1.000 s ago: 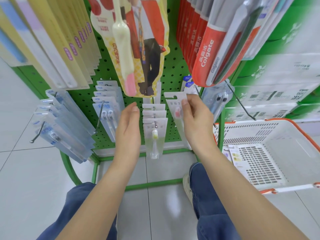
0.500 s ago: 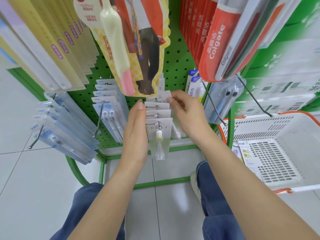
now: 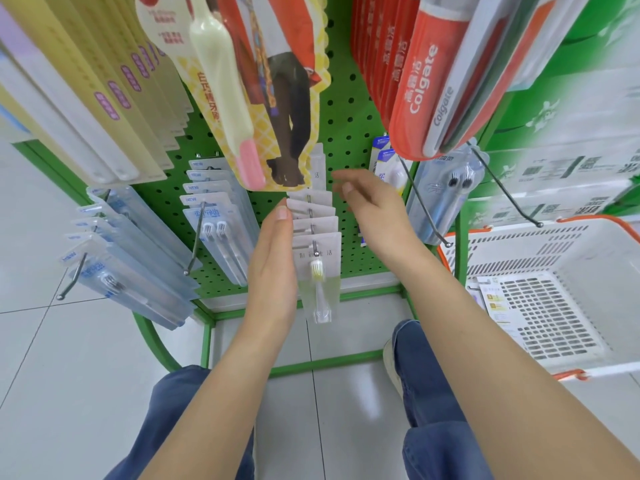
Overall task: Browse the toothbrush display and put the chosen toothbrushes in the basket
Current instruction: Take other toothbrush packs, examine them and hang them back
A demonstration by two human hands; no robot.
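A row of white-carded toothbrush packs [image 3: 317, 258] hangs on a centre hook of the green pegboard display [image 3: 346, 109]; the front pack shows a yellow-bristled brush. My left hand [image 3: 273, 261] lies flat with straight fingers against the left edge of that row. My right hand [image 3: 370, 206] hovers just right of the row's back packs, fingers loosely extended and holding nothing. The white basket [image 3: 519, 237] with an orange rim stands at the right, with a small carded pack [image 3: 495, 301] lying on its floor.
Blue toothbrush packs [image 3: 221, 233] hang on hooks to the left, further ones [image 3: 131, 278] lower left. Red Colgate packs [image 3: 415, 84] and a yellow cartoon-card pack [image 3: 263, 81] hang overhead. Bare metal hooks [image 3: 426, 209] jut out at right. My knees and grey tile floor [image 3: 69, 375] lie below.
My right hand carried a pink-brush pack up to the centre hook, hung it behind the row and let go. The left hand stayed against the row's left side.
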